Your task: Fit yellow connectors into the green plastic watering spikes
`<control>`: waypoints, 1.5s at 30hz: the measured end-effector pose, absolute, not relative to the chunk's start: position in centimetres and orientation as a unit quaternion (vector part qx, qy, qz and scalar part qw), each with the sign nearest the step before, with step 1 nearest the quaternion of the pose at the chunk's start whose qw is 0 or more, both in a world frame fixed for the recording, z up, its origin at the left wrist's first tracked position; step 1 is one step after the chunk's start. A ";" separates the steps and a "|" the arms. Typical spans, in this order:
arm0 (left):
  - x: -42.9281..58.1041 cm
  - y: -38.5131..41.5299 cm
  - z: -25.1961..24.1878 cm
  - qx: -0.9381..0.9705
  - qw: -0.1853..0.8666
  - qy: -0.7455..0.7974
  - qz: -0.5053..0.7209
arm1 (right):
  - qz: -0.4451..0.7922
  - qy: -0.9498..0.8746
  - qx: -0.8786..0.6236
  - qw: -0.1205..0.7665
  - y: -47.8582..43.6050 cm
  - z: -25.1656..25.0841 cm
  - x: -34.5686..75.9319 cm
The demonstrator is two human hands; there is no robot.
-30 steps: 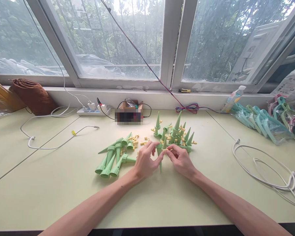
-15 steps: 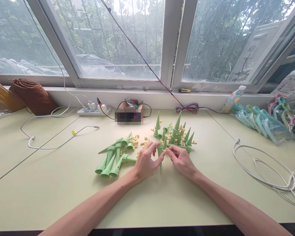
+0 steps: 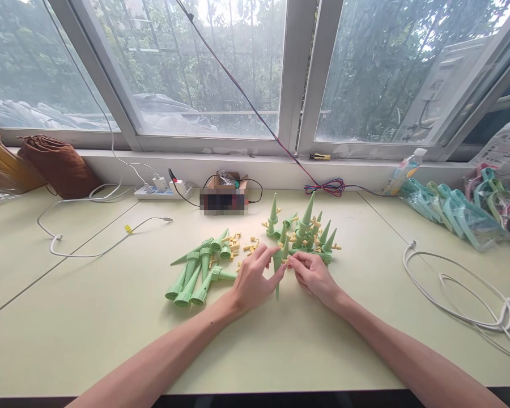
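Between thumb and fingers my left hand (image 3: 255, 276) grips a green plastic watering spike (image 3: 277, 275), its pointed end facing down toward me. My right hand (image 3: 314, 275) is closed in a pinch on a small yellow valve (image 3: 285, 260) at the side of that spike, just below its collar. The fingertips of both hands nearly meet there and hide part of the joint. Left of my left hand lies a pile of green spikes (image 3: 191, 275) without visible valves fitted. Loose yellow valves (image 3: 233, 245) lie behind it. Beyond my hands, several spikes with yellow valves (image 3: 306, 218) stand or lean together.
A white cable (image 3: 106, 253) loops across the table at left, and a coiled cable (image 3: 454, 323) lies at right. Along the back are a power strip (image 3: 144, 194), a small cardboard box (image 3: 240, 184), bundled red-blue wires (image 3: 329, 187), a bottle (image 3: 403, 170) and bagged teal scoop-like items (image 3: 454, 209).
The fingers of my right hand have shifted slightly at the valve, with the lower fingers a little looser. My left hand keeps its hold on the spike.
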State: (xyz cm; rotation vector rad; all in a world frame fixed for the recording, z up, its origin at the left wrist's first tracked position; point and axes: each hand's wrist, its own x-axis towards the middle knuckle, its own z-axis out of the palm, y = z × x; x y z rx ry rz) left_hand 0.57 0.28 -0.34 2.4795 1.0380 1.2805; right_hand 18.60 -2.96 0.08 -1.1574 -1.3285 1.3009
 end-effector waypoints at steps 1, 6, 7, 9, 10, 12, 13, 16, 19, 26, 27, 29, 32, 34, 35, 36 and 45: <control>0.6 0.3 -0.4 0.832 0.076 0.342 0.429 | 0.535 -0.536 -0.468 0.455 -2.9 0.1 18.6; 0.6 0.5 -0.5 0.838 0.045 0.320 0.439 | 0.560 -0.525 -0.458 0.449 -2.6 0.2 18.8; 0.6 0.5 -0.5 0.840 0.040 0.315 0.440 | 0.566 -0.520 -0.456 0.449 -2.6 0.2 18.9; 0.6 0.6 -0.5 0.841 0.030 0.309 0.442 | 0.578 -0.511 -0.453 0.447 -2.6 0.3 18.9; 0.6 0.6 -0.5 0.843 0.025 0.307 0.442 | 0.583 -0.507 -0.452 0.445 -2.6 0.3 18.9; 0.5 0.5 -0.5 0.845 0.015 0.306 0.439 | 0.591 -0.501 -0.451 0.444 -2.6 0.4 18.9; 0.5 0.5 -0.5 0.846 0.011 0.305 0.437 | 0.594 -0.499 -0.450 0.443 -2.6 0.4 18.9; 0.5 0.5 -0.5 0.849 -0.001 0.300 0.436 | 0.602 -0.494 -0.446 0.440 -2.6 0.5 18.9; 0.5 0.5 -0.5 0.850 -0.007 0.295 0.436 | 0.616 -0.485 -0.442 0.436 -2.6 0.7 18.9; 0.5 0.6 -0.5 0.853 -0.025 0.282 0.438 | 0.660 -0.452 -0.424 0.424 -2.6 0.8 19.1; 0.5 0.6 -0.5 0.853 -0.026 0.280 0.439 | 0.666 -0.449 -0.422 0.422 -2.6 0.8 19.1; 0.5 0.7 -0.5 0.854 -0.028 0.277 0.440 | 0.677 -0.440 -0.418 0.417 -2.5 0.7 19.2; 0.5 0.6 -0.5 0.853 -0.031 0.274 0.442 | 0.695 -0.424 -0.414 0.407 -2.4 0.6 19.3; 0.5 0.6 -0.5 0.852 -0.033 0.273 0.445 | 0.705 -0.415 -0.411 0.402 -2.4 0.6 19.4; 0.5 0.6 -0.5 0.852 -0.032 0.273 0.446 | 0.708 -0.412 -0.410 0.401 -2.4 0.6 19.4; 0.5 0.6 -0.5 0.852 -0.029 0.272 0.446 | 0.709 -0.411 -0.409 0.402 -2.4 0.7 19.4; 0.3 0.8 -0.6 0.852 0.037 0.284 0.438 | 0.629 -0.431 -0.431 0.481 -2.7 1.1 18.9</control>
